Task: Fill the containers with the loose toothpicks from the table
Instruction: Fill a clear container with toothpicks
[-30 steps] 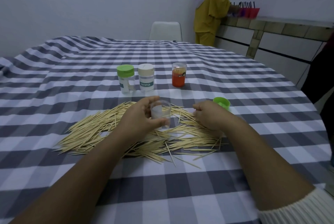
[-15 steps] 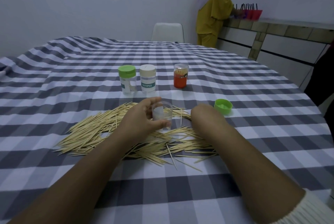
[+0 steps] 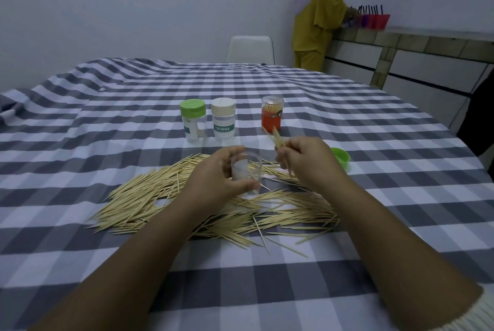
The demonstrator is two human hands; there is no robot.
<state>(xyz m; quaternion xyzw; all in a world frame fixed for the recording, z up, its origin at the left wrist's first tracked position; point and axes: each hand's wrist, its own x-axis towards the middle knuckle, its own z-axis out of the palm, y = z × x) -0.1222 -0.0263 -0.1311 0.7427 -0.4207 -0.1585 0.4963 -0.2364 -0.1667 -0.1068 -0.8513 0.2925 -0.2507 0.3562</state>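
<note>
A wide heap of loose toothpicks (image 3: 160,202) lies on the checked tablecloth (image 3: 107,122). My left hand (image 3: 213,181) grips a small clear open container (image 3: 247,171) just above the heap, tilted slightly. My right hand (image 3: 307,162) is lifted off the heap beside the container and pinches a small bunch of toothpicks (image 3: 276,138) that point up and away. The container's green lid (image 3: 340,156) lies to the right of my right hand.
Behind the heap stand a green-lidded jar (image 3: 193,123), a cream-lidded jar labelled TOOTHPICK (image 3: 223,122) and an orange container with toothpicks (image 3: 272,115). A white chair (image 3: 250,49) is at the far edge. A person in yellow (image 3: 318,23) stands at a counter at the back right.
My right hand has closed on a bunch of toothpicks and risen from the heap toward the container. My left hand has kept the container where it was.
</note>
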